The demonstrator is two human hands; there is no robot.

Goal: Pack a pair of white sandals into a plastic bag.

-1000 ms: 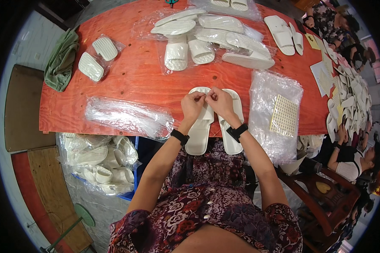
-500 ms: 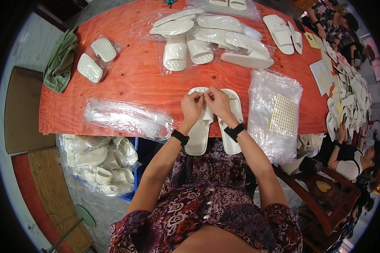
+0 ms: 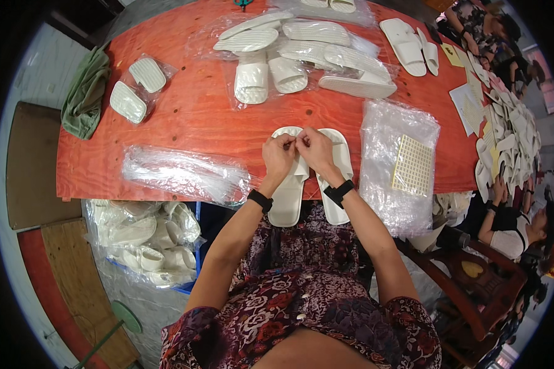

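A pair of white open-toe slippers lies side by side at the table's near edge, heels jutting over it: the left slipper (image 3: pixel 285 206) and the right slipper (image 3: pixel 337 214). Above the left slipper's toe end, my left hand (image 3: pixel 277 160) and my right hand (image 3: pixel 316 152) meet with bent fingers pinched together at the tips. Whatever sits between the fingertips is too small or hidden to make out. To the right lies a stack of clear plastic bags (image 3: pixel 375 184), with a pale yellow sheet of small stickers (image 3: pixel 412 165) on top.
More clear bags (image 3: pixel 184 172) lie left on the red table (image 3: pixel 197 123). Bagged slippers (image 3: pixel 308 52) are heaped at the back, another bagged pair (image 3: pixel 128 101) beside a green cloth (image 3: pixel 87 92). A blue crate (image 3: pixel 198 252) holds bagged slippers below. People sit right, near piled slippers (image 3: pixel 514 144).
Both hands stay pinched over the left slipper's toe, with barely any movement. The view has shifted very slightly.
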